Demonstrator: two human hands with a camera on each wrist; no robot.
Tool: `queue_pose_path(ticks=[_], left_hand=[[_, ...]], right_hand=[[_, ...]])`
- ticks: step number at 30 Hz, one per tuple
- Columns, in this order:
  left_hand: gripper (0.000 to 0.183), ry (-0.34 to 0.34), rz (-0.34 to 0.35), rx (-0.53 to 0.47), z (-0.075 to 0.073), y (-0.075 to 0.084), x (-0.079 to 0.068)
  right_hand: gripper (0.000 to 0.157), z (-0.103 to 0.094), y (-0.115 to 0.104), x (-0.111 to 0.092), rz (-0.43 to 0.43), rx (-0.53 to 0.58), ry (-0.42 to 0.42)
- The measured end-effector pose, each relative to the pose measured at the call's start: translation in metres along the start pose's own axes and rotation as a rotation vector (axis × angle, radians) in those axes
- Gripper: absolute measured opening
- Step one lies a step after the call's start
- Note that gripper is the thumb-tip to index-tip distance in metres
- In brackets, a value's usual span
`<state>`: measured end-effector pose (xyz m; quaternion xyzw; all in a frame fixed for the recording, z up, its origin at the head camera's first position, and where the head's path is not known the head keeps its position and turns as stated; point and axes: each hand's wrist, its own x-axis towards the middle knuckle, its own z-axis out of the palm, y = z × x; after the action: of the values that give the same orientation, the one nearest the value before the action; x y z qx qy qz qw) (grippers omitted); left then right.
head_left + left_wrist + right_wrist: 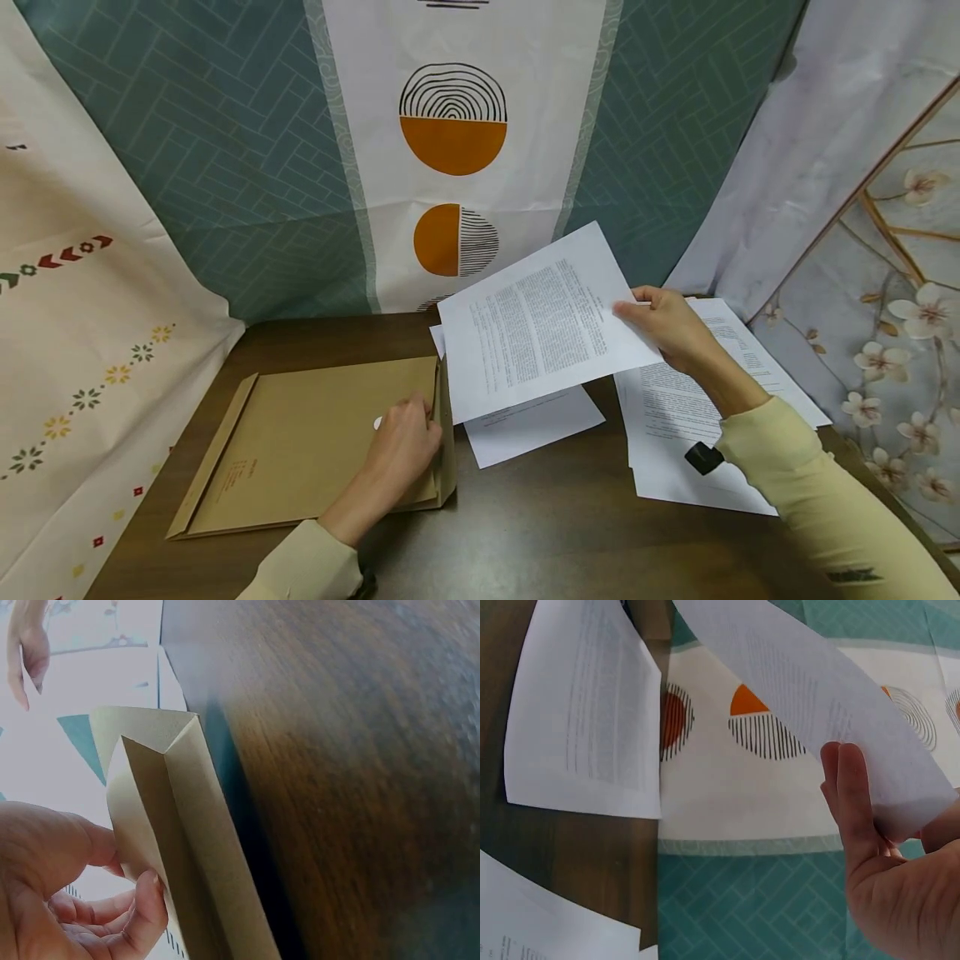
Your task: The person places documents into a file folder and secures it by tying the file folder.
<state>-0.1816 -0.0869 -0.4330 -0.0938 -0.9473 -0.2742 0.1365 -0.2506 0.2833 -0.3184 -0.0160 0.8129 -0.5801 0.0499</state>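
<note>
Your right hand (671, 325) pinches a printed sheet (536, 333) at its right edge, thumb on the printed face and fingers behind it. The sheet is raised and tilted, and nearly all of it extends to the left of that hand, its left edge just beside the open end of the brown envelope (300, 442). You cannot tell from here whether the two touch.

Your left hand (397, 446) is over the envelope's right end, pinching one wall of the mouth between thumb and fingers; the left wrist view shows the mouth parted, with a folded side. The envelope lies flat on the table (547, 533), mostly to the left of that hand.

Another sheet (536, 421) lies below the raised one, partly covered by it. A spread of printed pages (678, 412) lies on the table beneath your right forearm.
</note>
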Motion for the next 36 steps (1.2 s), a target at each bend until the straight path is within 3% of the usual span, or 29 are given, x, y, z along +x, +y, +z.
queue_pose_path(ticks=[9,16,25,36], left_hand=[[0.01,-0.013,-0.004,-0.004,-0.002,0.0,0.0],[0.009,-0.01,-0.013,0.003,0.0,0.0,0.001],[0.008,-0.036,-0.062,-0.006,0.0,0.0,0.003],[0.009,-0.044,-0.075,0.001,0.001,0.001,0.004]], right_hand=[[0.042,-0.002,-0.007,-0.007,-0.013,0.034,0.043],[0.041,0.008,-0.001,-0.009,-0.006,0.09,-0.007],[0.028,0.018,-0.001,-0.024,0.029,0.075,-0.183],[0.056,0.015,-0.007,-0.033,0.043,0.034,-0.4]])
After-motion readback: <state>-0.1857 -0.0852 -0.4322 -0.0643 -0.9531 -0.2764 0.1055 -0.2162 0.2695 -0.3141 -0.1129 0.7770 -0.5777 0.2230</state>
